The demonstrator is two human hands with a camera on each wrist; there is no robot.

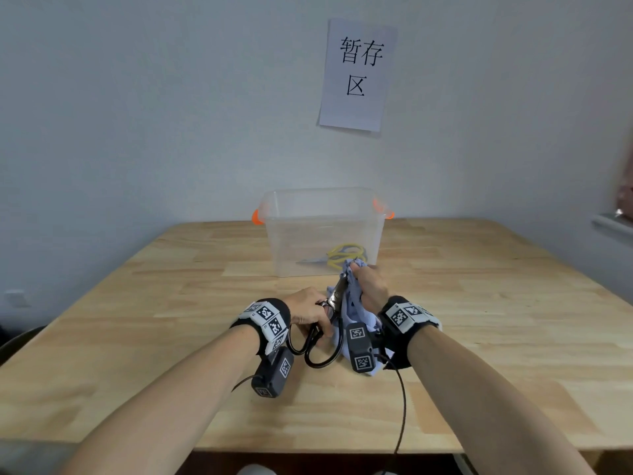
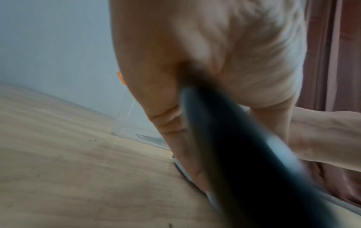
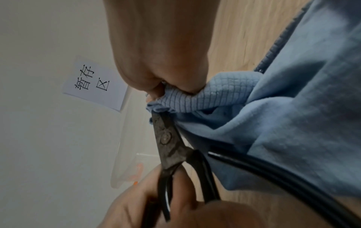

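A: What does the left hand [image 1: 310,310] hold?
B: The scissors [image 3: 166,138]. Its fingers curl round the black handles, low over the worktop [image 1: 171,337].
A: And the right hand [image 1: 371,286]?
B: Just ahead of the left, it clenches a bunched blue cloth [image 3: 293,108] over the blade tips. The rest of the cloth hangs below its wrist.
A: Anything past the hands?
B: A clear bin [image 1: 291,214] stands just beyond the right hand, with a yellow pair [image 1: 346,257] lying inside.
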